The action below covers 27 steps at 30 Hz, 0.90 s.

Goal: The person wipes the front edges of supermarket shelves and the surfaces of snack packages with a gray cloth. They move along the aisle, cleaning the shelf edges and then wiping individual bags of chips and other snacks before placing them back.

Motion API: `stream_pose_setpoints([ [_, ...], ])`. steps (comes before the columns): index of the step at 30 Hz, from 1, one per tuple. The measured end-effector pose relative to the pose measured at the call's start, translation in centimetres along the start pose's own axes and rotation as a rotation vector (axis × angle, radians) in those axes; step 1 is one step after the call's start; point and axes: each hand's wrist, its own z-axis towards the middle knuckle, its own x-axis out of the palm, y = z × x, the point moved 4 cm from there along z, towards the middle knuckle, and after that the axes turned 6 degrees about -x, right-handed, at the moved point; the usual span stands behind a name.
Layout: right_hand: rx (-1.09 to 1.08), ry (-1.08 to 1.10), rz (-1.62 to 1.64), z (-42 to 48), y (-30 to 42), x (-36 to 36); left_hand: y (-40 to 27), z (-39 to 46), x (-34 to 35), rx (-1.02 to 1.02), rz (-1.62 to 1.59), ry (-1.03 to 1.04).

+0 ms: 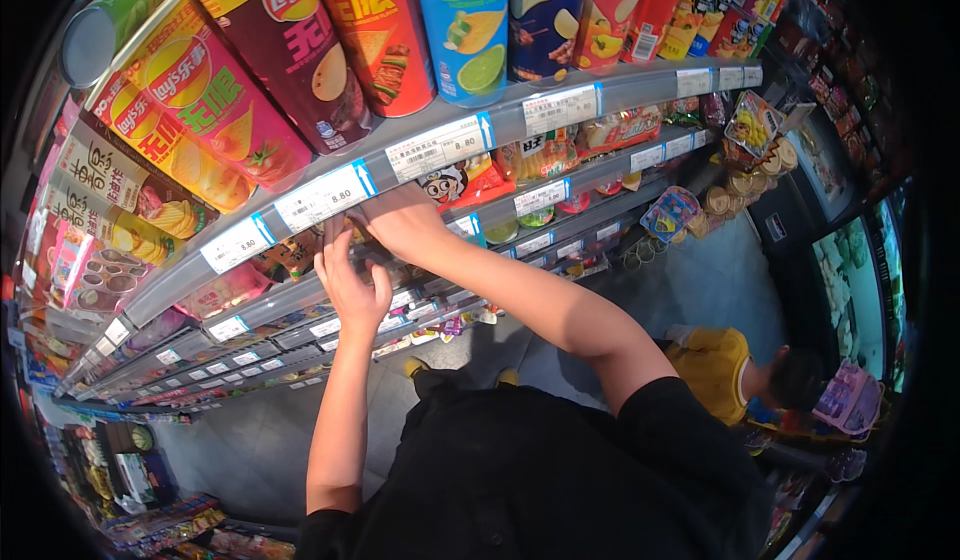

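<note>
Both my hands reach beneath the front edge of a shelf with price tags [442, 147]. My left hand [351, 286] points up, its thumb apart from the fingers, and its fingertips are beside small snack packets on the tier below. My right hand [405, 222] comes in from the right with its fingers bent under the shelf edge. Its fingertips are mostly hidden, so whether either hand grips anything cannot be made out. A red snack bag [469, 185] with a cartoon face lies just right of my right hand. A pink bag [225, 290] lies left of my left hand.
Above my hands stand Lay's chip canisters, including a blue one [461, 35] and a pink one [217, 110]. Lower tiers hold more packaged snacks. A person in a yellow shirt [709, 372] is at the right. Round containers [739, 192] hang beyond the shelf's right end.
</note>
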Motion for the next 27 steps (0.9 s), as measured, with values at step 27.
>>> stream_pose_setpoints([
  [27,0.696,-1.251,0.913,-13.0,-8.2,-15.1,-11.8,5.1,6.0,0.178,-0.015,0.368],
])
